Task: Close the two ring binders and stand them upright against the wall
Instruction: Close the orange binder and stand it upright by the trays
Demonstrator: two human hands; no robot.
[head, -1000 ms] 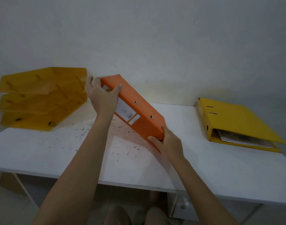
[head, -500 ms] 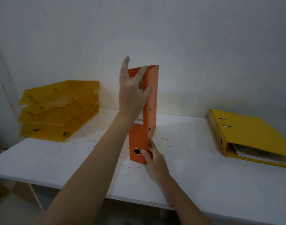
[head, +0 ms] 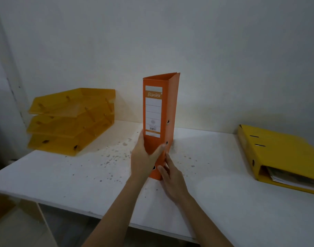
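Observation:
The orange ring binder (head: 159,107) stands upright and closed on the white table (head: 224,189), its labelled spine facing me, its far edge near the wall (head: 170,41). My left hand (head: 143,157) wraps around the lower part of the spine. My right hand (head: 172,177) presses its fingers against the binder's lower right side. The yellow ring binder (head: 284,154) lies flat at the right of the table, cover down over papers that show at its open edge, spine towards the wall.
A stack of three amber plastic letter trays (head: 70,120) sits at the table's back left. Dark specks are scattered over the table around the orange binder. The table's front edge (head: 99,214) runs just below my forearms.
The orange binder went from tilted in both hands to standing upright. My left hand came down from its top edge to grip the lower spine. The right hand stays at the base.

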